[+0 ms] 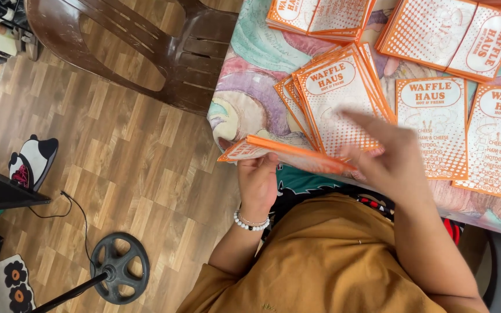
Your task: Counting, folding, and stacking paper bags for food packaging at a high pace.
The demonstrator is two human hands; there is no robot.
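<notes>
My left hand point(257, 181) grips a thin stack of orange-and-white paper sleeves point(288, 155), held nearly edge-on at the table's near edge. My right hand point(391, 157) is blurred, fingers spread, hovering just right of that stack and over a fanned pile of the same sleeves point(338, 98) on the table. I cannot tell whether it touches the held stack. A white bead bracelet point(249, 223) circles my left wrist.
More orange sleeve piles lie on the patterned tablecloth point(250, 64): one at the far middle point(320, 17), one at the far right point(450, 35), flat ones point(436, 124) to the right. A brown plastic chair point(163, 52) stands left; a stand base point(118, 268) sits on the wood floor.
</notes>
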